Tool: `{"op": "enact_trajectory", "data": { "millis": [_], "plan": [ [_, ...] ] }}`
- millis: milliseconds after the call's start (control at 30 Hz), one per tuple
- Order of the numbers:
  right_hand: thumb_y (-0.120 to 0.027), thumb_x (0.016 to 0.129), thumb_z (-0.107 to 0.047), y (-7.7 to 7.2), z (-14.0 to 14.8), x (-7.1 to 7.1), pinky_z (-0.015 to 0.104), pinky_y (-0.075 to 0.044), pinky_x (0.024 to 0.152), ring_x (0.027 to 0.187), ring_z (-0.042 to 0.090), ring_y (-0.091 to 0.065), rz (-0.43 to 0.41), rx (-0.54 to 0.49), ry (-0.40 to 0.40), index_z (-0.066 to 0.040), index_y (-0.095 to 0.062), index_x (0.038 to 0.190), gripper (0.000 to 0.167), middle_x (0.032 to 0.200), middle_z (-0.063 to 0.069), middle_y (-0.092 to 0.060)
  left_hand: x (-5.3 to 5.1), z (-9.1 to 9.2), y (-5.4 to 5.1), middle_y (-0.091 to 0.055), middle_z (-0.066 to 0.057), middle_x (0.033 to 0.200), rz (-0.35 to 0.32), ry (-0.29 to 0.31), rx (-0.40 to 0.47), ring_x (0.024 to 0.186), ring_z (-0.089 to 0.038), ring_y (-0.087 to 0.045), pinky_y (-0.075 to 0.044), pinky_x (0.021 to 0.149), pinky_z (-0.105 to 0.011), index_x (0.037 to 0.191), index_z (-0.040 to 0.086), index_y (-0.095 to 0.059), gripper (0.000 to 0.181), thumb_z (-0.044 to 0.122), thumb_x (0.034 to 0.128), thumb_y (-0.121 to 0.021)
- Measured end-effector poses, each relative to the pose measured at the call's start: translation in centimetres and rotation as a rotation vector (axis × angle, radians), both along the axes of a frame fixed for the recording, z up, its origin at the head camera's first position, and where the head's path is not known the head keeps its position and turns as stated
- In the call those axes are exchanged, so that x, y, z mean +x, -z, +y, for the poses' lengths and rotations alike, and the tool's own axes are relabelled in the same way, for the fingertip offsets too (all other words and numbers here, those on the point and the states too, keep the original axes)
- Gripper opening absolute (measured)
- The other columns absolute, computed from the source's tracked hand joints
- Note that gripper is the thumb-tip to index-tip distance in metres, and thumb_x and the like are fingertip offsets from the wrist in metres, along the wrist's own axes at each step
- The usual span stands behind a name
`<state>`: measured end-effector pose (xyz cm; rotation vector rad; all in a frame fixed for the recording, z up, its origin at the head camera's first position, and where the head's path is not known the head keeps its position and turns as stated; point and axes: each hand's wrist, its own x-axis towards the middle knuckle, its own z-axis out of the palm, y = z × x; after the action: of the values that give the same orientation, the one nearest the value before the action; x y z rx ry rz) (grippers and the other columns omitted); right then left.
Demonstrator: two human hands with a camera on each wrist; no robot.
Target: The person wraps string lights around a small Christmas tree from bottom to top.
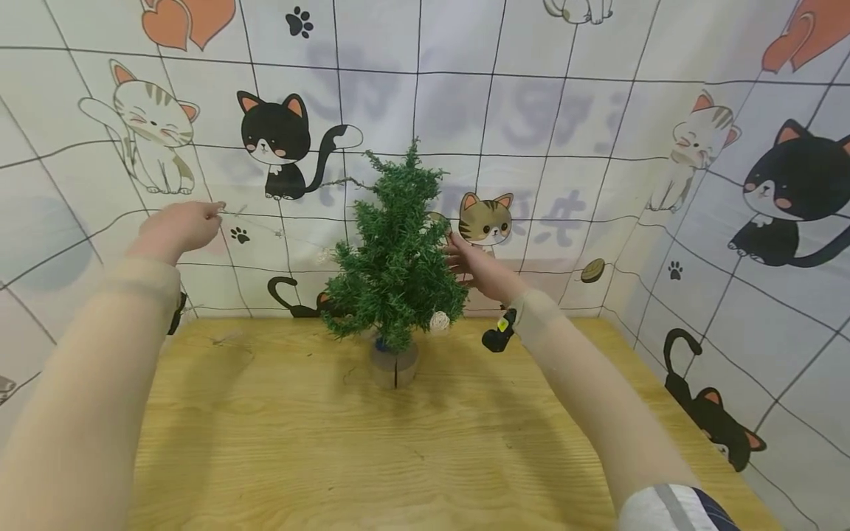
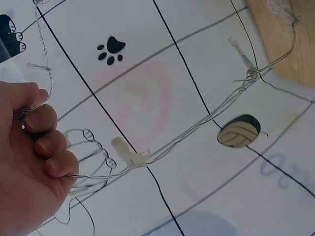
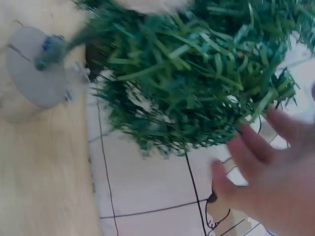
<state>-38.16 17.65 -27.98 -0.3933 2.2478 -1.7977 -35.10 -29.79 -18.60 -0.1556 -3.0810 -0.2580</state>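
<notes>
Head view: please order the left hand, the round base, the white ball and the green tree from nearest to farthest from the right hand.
1. Green tree: left of the right hand.
2. White ball: at the tree's lower right.
3. Round base: under the tree.
4. Left hand: far left.

There are two hands: one left hand (image 1: 182, 225) and one right hand (image 1: 485, 267). I count one green tree (image 1: 398, 251), one round base (image 1: 384, 370), one table (image 1: 319, 442) and one white ball (image 1: 439, 321). Of the wire (image 2: 192, 130), the strands seem to be two, but they are too thin to be sure. On one patterned cloth (image 1: 451, 110), the head view shows three paw prints (image 1: 299, 23) and two seated black cats (image 1: 275, 136).
</notes>
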Motion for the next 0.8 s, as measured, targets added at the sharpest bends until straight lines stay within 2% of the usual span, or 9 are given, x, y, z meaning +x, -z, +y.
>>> {"op": "enact_trajectory", "data": {
  "millis": [100, 200, 267, 333, 433, 500, 600, 700, 800],
  "plan": [
    [-0.034, 0.104, -0.048, 0.5, 0.2, 1.6, 0.049, -0.029, 0.107, 0.131, 0.034, -0.039, 0.151, -0.048, 0.151, -0.007, -0.048, 0.140, 0.056, 0.140, 0.015, -0.045, 1.2, -1.1, 0.1, -0.022, -0.036, 0.147, -0.001, -0.002, -0.026, 0.124, -0.062, -0.027, -0.035, 0.089, -0.067, 0.153, 0.006, -0.019, 0.055, 0.032, 0.1040, -0.020],
    [-0.040, 0.105, -0.035, 0.5, -0.3, 4.6, 0.041, -0.035, 0.099, 0.118, 0.032, -0.045, 0.369, -0.091, 0.341, -0.001, -0.058, 0.124, 0.043, 0.124, 0.012, -0.051, 2.8, -2.1, 0.3, -0.023, -0.036, 0.146, 0.009, 0.006, -0.067, 0.124, -0.062, -0.027, -0.031, 0.092, -0.070, 0.153, 0.006, -0.018, 0.056, 0.033, 0.1042, -0.020],
    [-0.044, 0.104, -0.023, 0.1, -1.1, 7.3, 0.036, -0.036, 0.090, 0.106, 0.029, -0.045, 0.538, -0.109, 0.411, 0.003, -0.061, 0.112, 0.032, 0.112, 0.012, -0.050, 3.9, -2.5, 0.5, -0.034, -0.036, 0.142, 0.018, 0.015, -0.086, 0.113, -0.057, -0.043, -0.037, 0.086, -0.066, 0.153, 0.006, -0.018, 0.057, 0.034, 0.1042, -0.020],
    [-0.045, 0.102, -0.012, -0.4, -2.1, 10.1, 0.032, -0.034, 0.081, 0.095, 0.022, -0.042, 0.715, -0.095, 0.417, 0.006, -0.062, 0.104, 0.025, 0.104, 0.012, -0.047, 5.0, -2.7, 0.6, -0.046, -0.035, 0.130, 0.025, 0.027, -0.091, 0.089, -0.045, -0.053, -0.043, 0.075, -0.058, 0.154, 0.006, -0.017, 0.057, 0.035, 0.1045, -0.021],
    [-0.047, 0.095, 0.005, -0.9, -4.1, 13.7, 0.029, -0.033, 0.076, 0.087, 0.015, -0.040, 0.935, -0.119, 0.304, 0.011, -0.060, 0.093, 0.015, 0.098, 0.019, -0.046, 6.4, -2.6, 0.9, -0.055, -0.024, 0.086, 0.037, 0.042, -0.058, 0.054, -0.021, -0.037, -0.037, 0.055, -0.041, 0.154, 0.007, -0.017, 0.057, 0.035, 0.1047, -0.023],
    [-0.048, 0.091, 0.011, -0.7, -5.5, 15.1, 0.026, -0.034, 0.075, 0.084, 0.012, -0.041, 1.011, -0.130, 0.191, 0.011, -0.060, 0.090, 0.012, 0.099, 0.022, -0.047, 7.1, -2.4, 1.1, -0.053, -0.021, 0.083, 0.042, 0.051, -0.028, 0.049, -0.017, -0.033, -0.035, 0.052, -0.038, 0.155, 0.009, -0.016, 0.058, 0.038, 0.1049, -0.024],
    [-0.050, 0.090, 0.013, 0.6, -7.6, 15.5, 0.026, -0.042, 0.075, 0.085, 0.014, -0.048, 0.994, -0.186, 0.000, 0.009, -0.060, 0.091, 0.011, 0.103, 0.025, -0.049, 7.7, -1.7, 1.4, -0.059, -0.028, 0.106, 0.057, 0.072, -0.001, 0.052, -0.022, -0.045, -0.040, 0.057, -0.042, 0.155, 0.011, -0.017, 0.060, 0.044, 0.1046, -0.023],
    [-0.053, 0.092, 0.005, 2.7, -10.3, 15.0, 0.029, -0.047, 0.083, 0.097, 0.018, -0.054, 0.787, -0.213, -0.144, 0.007, -0.061, 0.097, 0.010, 0.112, 0.023, -0.053, 8.3, -0.7, 1.7, -0.050, -0.032, 0.131, 0.073, 0.100, 0.010, 0.088, -0.042, -0.061, -0.044, 0.078, -0.058, 0.155, 0.012, -0.019, 0.062, 0.048, 0.1040, -0.022],
    [-0.055, 0.095, -0.004, 4.5, -13.7, 14.7, 0.037, -0.048, 0.090, 0.102, 0.018, -0.057, 0.495, -0.211, -0.232, 0.005, -0.061, 0.110, 0.019, 0.118, 0.019, -0.058, 9.1, 0.1, 2.1, -0.044, -0.031, 0.138, 0.090, 0.124, 0.034, 0.117, -0.052, -0.048, -0.037, 0.090, -0.064, 0.154, 0.011, -0.022, 0.060, 0.046, 0.1046, -0.024]
  ]
}}
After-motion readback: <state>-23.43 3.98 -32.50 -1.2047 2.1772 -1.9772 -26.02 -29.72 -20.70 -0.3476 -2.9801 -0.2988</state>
